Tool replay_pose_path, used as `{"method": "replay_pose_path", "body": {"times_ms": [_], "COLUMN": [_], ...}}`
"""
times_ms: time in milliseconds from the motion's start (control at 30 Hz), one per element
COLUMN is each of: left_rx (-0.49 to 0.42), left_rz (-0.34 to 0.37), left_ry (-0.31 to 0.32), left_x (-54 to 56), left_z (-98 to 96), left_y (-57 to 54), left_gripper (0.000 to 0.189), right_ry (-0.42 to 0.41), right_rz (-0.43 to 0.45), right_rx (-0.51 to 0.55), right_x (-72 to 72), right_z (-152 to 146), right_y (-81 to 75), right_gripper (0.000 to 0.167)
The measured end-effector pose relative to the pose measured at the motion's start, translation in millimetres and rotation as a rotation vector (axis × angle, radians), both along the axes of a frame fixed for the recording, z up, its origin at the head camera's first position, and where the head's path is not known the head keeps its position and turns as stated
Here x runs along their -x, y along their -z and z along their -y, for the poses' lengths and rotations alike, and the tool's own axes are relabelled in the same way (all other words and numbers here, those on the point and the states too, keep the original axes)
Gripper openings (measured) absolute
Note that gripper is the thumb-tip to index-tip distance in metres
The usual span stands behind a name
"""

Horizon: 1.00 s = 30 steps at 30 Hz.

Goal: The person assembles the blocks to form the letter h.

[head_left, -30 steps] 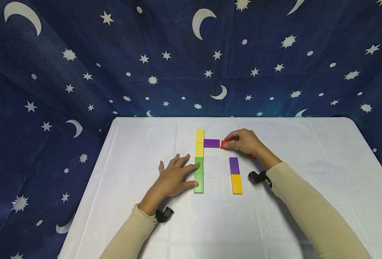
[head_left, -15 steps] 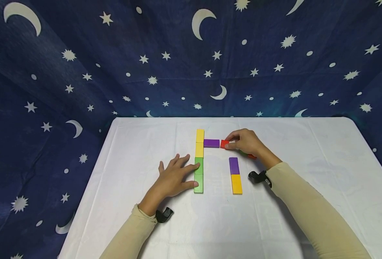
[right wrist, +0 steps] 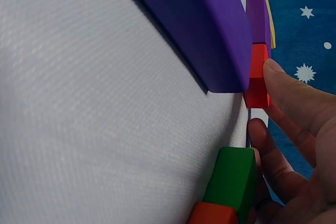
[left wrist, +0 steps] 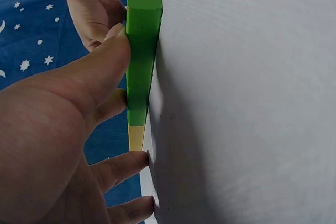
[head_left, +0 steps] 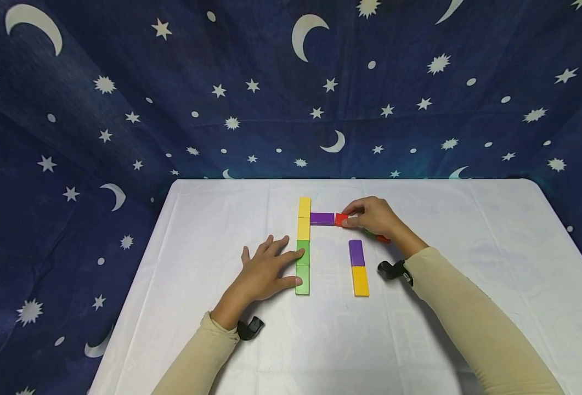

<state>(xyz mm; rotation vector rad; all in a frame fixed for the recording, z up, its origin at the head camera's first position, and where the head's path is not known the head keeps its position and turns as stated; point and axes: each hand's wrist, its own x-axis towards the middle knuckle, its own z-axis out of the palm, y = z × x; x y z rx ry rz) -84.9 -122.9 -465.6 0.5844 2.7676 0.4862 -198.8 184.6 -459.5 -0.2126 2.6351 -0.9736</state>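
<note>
With thumb and fingers my right hand [head_left: 374, 215] pinches a small red block [head_left: 340, 220]. Its end meets a purple block [head_left: 322, 219] that lies crosswise against a column of yellow blocks [head_left: 304, 228] and green blocks [head_left: 303, 271]. My left hand [head_left: 263, 277] is spread flat, thumb and index fingertip resting on the two green blocks. Under the right palm, partly hidden in the head view, lie a darker green block [right wrist: 231, 174] and an orange-red block [right wrist: 212, 213].
A second purple block [head_left: 356, 253] and an orange block [head_left: 360, 281] lie end to end, right of the column. White cloth covers the table [head_left: 221, 219]. Behind hangs a dark blue curtain [head_left: 261, 60] with moons and stars.
The red block in my right hand has straightened and shifted slightly left, closing the small gap to the purple block. My left hand stays in place.
</note>
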Motion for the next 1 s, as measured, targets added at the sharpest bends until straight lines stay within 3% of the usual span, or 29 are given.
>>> {"method": "replay_pose_path", "body": {"times_ms": [1000], "left_rx": [-0.008], "left_rz": [0.001], "left_ry": [0.006], "left_x": [-0.4], "left_z": [1.2], "left_y": [-1.0], "left_gripper": [0.067], "right_ry": [-0.002], "right_rz": [-0.002], "right_rx": [-0.005], "right_x": [0.7], "right_z": [-0.1], "right_y": [1.3], "right_gripper": [0.033]}}
